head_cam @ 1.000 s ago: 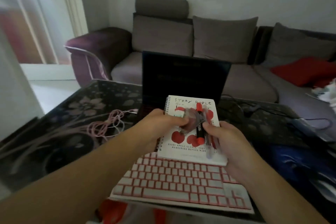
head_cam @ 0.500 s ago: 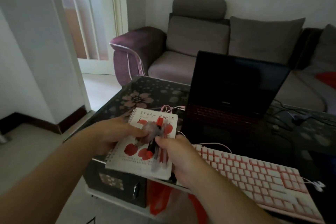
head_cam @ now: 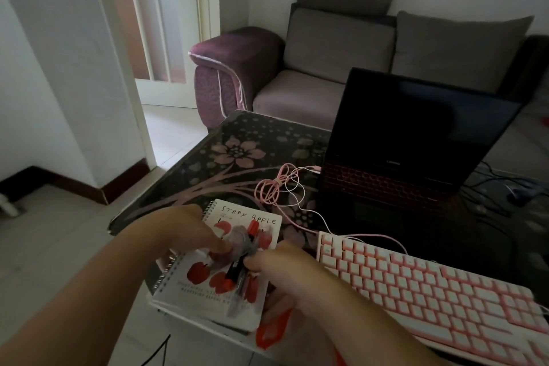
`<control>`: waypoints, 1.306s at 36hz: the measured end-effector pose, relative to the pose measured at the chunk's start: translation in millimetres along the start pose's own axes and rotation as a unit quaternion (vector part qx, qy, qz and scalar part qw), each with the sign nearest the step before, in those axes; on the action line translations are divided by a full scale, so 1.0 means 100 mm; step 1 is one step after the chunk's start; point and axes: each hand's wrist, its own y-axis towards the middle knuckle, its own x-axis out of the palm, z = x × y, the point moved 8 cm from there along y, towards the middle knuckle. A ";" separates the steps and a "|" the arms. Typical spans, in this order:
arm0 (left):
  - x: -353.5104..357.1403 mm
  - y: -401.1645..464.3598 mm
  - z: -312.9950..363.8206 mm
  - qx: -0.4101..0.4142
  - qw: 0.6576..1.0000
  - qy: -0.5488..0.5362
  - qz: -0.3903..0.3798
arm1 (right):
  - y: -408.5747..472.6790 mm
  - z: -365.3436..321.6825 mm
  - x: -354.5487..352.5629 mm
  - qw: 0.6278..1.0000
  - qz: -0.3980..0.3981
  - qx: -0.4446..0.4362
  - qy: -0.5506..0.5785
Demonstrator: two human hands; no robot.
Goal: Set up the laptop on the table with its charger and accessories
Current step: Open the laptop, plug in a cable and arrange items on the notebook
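Note:
A black laptop (head_cam: 416,140) stands open with a dark screen on the floral glass table (head_cam: 237,154). In front of it lies a pink-and-white keyboard (head_cam: 430,291), with its pink cable (head_cam: 276,190) coiled left of the laptop. Both hands hold a spiral notebook with red apples (head_cam: 208,291) over the table's near left corner. My left hand (head_cam: 184,235) grips its top side. My right hand (head_cam: 285,270) grips its right side and pinches a bundle of pens (head_cam: 240,264), one red-capped, against the cover.
A grey sofa with a purple armrest (head_cam: 234,68) stands behind the table. Dark cables (head_cam: 505,187) trail at the right of the laptop. A red-and-clear plastic bag (head_cam: 273,327) sits below the table edge. Tiled floor and a doorway lie to the left.
The notebook with the pens went from over the keyboard leftward to the table's near left corner, still in both hands. The view swung left with it.

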 end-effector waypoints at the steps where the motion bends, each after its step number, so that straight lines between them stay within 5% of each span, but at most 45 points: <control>1: -0.01 0.00 0.01 0.002 1.000 0.009 0.003 | 0.00 0.00 0.00 1.000 -0.004 0.008 -0.009; 16: -0.24 0.32 0.26 0.071 0.985 0.005 0.155 | 0.36 -0.33 -0.20 0.992 -0.005 0.026 -0.121; 24: -0.27 0.41 0.23 0.066 0.974 0.080 0.201 | 0.46 -0.35 -0.33 0.965 0.069 -0.064 -0.246; 47: -0.50 0.47 0.13 0.066 0.951 0.049 0.298 | 0.31 -0.45 -0.50 0.947 0.142 -0.125 -0.261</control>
